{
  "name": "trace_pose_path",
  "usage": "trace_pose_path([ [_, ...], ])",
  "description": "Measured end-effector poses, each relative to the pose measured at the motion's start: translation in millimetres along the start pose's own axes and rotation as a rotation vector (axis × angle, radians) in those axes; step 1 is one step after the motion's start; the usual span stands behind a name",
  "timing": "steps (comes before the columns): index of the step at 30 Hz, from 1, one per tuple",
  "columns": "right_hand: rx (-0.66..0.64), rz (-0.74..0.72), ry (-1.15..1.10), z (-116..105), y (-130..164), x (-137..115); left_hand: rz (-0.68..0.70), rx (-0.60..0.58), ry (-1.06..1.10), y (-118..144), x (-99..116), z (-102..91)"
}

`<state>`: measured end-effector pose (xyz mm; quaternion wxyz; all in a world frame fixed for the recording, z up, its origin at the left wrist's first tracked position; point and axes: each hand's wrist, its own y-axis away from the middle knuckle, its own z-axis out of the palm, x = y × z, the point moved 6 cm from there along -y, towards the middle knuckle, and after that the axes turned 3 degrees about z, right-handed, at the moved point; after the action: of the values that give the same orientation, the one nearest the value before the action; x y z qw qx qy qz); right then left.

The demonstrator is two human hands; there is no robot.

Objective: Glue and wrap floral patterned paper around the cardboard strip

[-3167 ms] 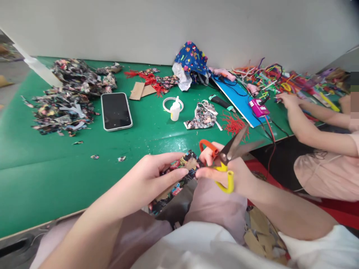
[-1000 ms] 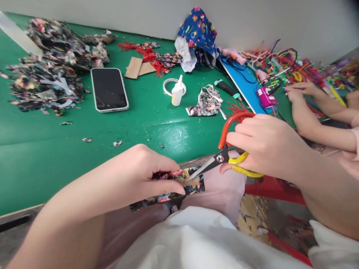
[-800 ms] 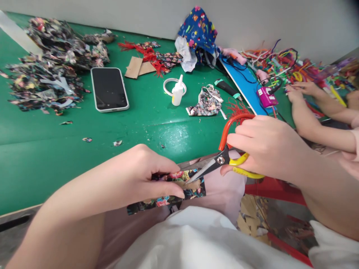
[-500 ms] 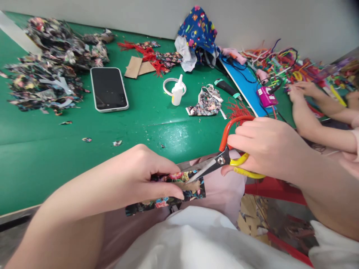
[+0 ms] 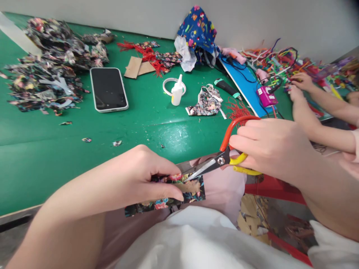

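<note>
Scissors [image 5: 221, 158] gripped by right hand [image 5: 269, 147]; left hand [image 5: 140, 179] pinches floral strip [image 5: 168, 194] — I'd keep it taut, fingertips clear.

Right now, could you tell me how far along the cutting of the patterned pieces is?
A big heap of cut scraps already lies on the green table. In hand: the left hand pinches a floral strip while the right hand works scissors into it. That strip remains uncut.

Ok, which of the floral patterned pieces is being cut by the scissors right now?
The floral strip pinched in the left hand over the lap; the scissors bite its top edge.
</note>
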<state>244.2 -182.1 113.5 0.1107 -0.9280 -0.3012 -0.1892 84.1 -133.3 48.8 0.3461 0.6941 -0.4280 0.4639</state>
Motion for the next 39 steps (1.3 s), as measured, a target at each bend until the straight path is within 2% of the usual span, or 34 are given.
trace_pose_path([
  [1,0.003,0.003,-0.009,0,1,0,-0.001,-0.119,-0.054,-1,0,4.1],
  [3,0.017,0.035,-0.051,3,2,1,-0.008,-0.210,-0.110,-2,-2,4.8],
  [6,0.003,0.221,-0.162,14,4,14,-0.012,-0.187,-0.150,-2,-4,1.5],
  [8,-0.063,0.363,-0.210,29,5,24,-0.007,-0.170,-0.197,-2,-3,1.4],
  [10,-0.154,0.437,-0.212,49,5,29,0.001,-0.142,-0.229,-1,-1,0.9],
  [14,-0.257,0.441,-0.252,90,0,25,0.033,-0.093,-0.224,-1,2,-0.9],
  [19,-0.237,0.355,-0.353,127,-14,20,0.088,-0.034,-0.275,-1,5,-3.9],
  [21,-0.184,0.331,-0.405,128,-18,20,0.099,-0.018,-0.288,-2,5,-4.7],
  [23,-0.083,0.338,-0.533,114,-20,18,0.105,0.004,-0.295,-3,2,-6.0],
  [25,0.040,0.371,-0.788,90,-20,11,0.105,0.030,-0.302,-5,-1,-7.6],
  [27,0.061,0.357,-1.119,70,-20,-6,0.096,0.054,-0.298,-7,-4,-9.0],
  [28,0.081,0.352,-1.210,60,-21,-15,0.087,0.059,-0.279,-9,-6,-9.3],
  [30,0.173,0.437,-1.216,49,-21,-26,0.031,0.063,-0.207,-11,-11,-10.2],
  [32,0.223,0.566,-1.220,52,-23,-31,-0.051,0.093,-0.097,-12,-19,-14.2],
  [35,0.303,0.820,-1.238,71,-21,-25,-0.103,0.292,0.118,-8,-28,-33.5],
  [37,0.405,0.980,-1.231,81,-14,-17,-0.098,0.489,0.284,1,-34,-51.2],
  [39,0.514,1.077,-1.210,84,-7,-10,-0.102,0.622,0.391,10,-37,-63.2],
])
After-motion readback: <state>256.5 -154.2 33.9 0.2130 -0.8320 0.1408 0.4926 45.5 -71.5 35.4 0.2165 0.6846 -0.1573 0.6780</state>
